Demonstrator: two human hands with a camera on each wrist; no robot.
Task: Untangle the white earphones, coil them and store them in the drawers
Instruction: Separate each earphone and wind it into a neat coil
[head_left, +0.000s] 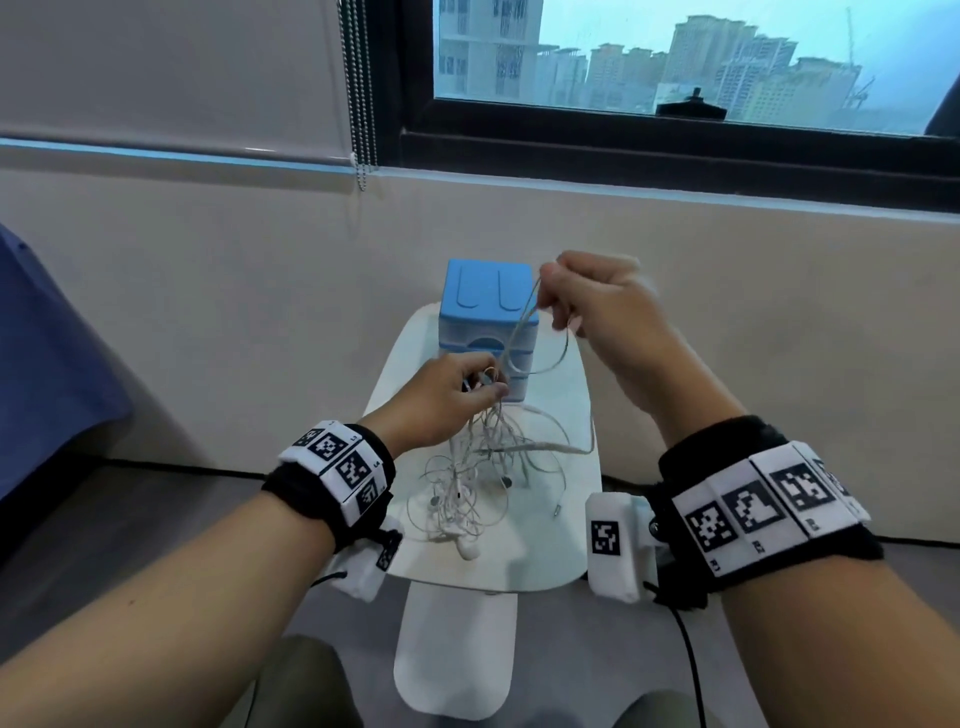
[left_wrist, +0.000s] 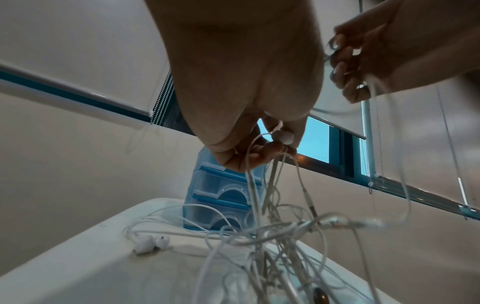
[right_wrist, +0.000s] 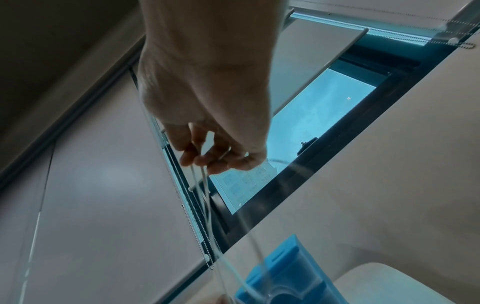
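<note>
Where the white table meets the wall, blue drawers stand.

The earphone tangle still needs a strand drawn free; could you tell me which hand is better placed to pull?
Probably the right hand: it pinches a raised strand, while the left hand holds the tangle steady.
</note>
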